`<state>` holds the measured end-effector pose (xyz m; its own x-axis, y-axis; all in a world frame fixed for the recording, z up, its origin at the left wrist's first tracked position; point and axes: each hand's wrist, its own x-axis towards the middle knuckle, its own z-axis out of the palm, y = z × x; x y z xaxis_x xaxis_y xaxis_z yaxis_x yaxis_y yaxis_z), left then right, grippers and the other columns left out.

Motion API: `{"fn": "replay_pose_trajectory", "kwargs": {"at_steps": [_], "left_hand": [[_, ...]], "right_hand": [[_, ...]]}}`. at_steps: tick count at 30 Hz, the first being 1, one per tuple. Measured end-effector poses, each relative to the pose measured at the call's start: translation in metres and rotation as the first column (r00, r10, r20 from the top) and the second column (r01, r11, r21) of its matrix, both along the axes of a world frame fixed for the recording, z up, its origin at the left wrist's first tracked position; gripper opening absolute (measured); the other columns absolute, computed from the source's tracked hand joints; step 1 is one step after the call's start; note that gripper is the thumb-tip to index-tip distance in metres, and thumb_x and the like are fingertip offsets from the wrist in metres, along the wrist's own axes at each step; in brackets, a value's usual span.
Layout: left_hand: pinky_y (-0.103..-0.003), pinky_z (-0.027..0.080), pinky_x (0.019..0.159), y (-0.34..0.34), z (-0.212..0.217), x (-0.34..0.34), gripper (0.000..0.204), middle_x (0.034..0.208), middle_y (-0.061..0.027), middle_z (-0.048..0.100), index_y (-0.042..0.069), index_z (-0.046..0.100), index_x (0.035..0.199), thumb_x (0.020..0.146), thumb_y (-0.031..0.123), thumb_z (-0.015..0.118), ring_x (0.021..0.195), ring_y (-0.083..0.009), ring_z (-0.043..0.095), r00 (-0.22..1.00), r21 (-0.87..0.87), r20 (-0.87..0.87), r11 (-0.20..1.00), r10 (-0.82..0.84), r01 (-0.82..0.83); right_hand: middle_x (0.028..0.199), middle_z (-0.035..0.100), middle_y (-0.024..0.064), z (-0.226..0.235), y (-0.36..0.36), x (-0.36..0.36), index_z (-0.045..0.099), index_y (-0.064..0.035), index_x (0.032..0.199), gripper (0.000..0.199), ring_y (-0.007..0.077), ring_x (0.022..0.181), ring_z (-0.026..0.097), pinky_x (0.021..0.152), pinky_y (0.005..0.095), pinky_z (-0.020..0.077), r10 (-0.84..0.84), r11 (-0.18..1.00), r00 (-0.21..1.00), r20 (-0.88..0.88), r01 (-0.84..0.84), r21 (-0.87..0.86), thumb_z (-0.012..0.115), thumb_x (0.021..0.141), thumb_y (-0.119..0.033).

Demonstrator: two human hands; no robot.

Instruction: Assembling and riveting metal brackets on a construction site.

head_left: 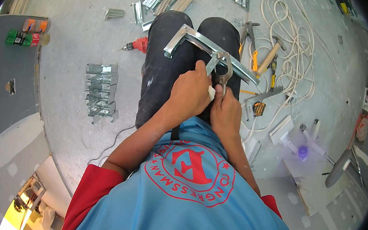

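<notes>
I sit on the floor with a bent metal channel piece (200, 40) lying across my knees. My left hand (191, 91) grips the channel's near part where a short strip comes off it. My right hand (225, 110) is closed on the handles of a metal crimping plier (223, 69), whose jaws bite the channel near its middle. Both hands touch each other over my dark trousers.
A stack of cut metal channel pieces (101, 90) lies left of my legs, more offcuts (160, 2) ahead. A red drill (137, 45), snips (250, 43), a hammer (271, 54), a coiled white cable (290, 41) and drink bottles (26, 38) lie around on the concrete floor.
</notes>
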<state>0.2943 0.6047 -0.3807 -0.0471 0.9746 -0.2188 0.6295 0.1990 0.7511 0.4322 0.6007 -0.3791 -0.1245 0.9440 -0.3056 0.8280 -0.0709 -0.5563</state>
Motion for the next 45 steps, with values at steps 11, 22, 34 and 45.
{"fn": "replay_pose_trajectory", "kwargs": {"at_steps": [11,22,34,45], "left_hand": [[-0.057,0.048,0.065,0.005,0.008,0.001,0.027,0.074,-0.0296,0.062,-0.004,0.044,0.097,0.093,0.02,0.056,0.073,-0.0503,0.062,0.998,-0.106,0.018,0.993,0.053,-0.05],[-0.047,0.05,0.079,0.009,-0.004,-0.013,0.046,0.09,-0.0292,0.066,-0.003,0.056,0.119,0.094,0.035,0.06,0.09,-0.0446,0.066,0.986,-0.134,0.16,0.991,0.036,-0.015],[-0.032,0.054,0.054,0.021,0.003,-0.004,0.048,0.077,-0.0135,0.065,-0.005,0.058,0.116,0.097,0.039,0.055,0.057,-0.0206,0.066,0.968,-0.307,0.242,0.952,0.065,0.013],[-0.042,0.051,0.066,0.015,-0.005,-0.002,0.042,0.08,-0.0222,0.065,-0.005,0.059,0.108,0.096,0.035,0.055,0.072,-0.0342,0.065,0.976,-0.209,0.206,0.978,0.066,-0.022]], "right_hand": [[0.075,0.065,0.0271,0.004,0.011,0.0,0.061,0.0009,0.08,0.044,0.047,0.072,0.064,0.067,0.0545,0.0486,0.042,0.999,0.978,0.205,-0.047,0.019,0.048,0.099,-0.037],[0.085,0.07,0.0096,0.006,-0.011,0.052,0.061,0.0004,0.116,0.041,0.0152,0.08,0.066,0.068,0.0299,0.0511,-0.139,0.978,0.895,-0.423,0.056,-0.203,0.073,0.088,-0.028],[0.082,0.066,0.0156,0.01,-0.047,0.068,0.064,0.001,0.099,0.021,0.0302,0.072,0.066,0.063,0.0363,0.0506,-0.111,0.955,0.973,-0.203,0.161,0.248,0.073,0.084,-0.01],[0.075,0.056,0.0187,-0.001,-0.048,0.06,0.057,0.0004,0.09,0.01,0.0407,0.069,0.056,0.06,0.0459,0.0438,-0.022,0.957,0.973,-0.231,0.087,0.278,0.062,0.091,-0.008]]}}
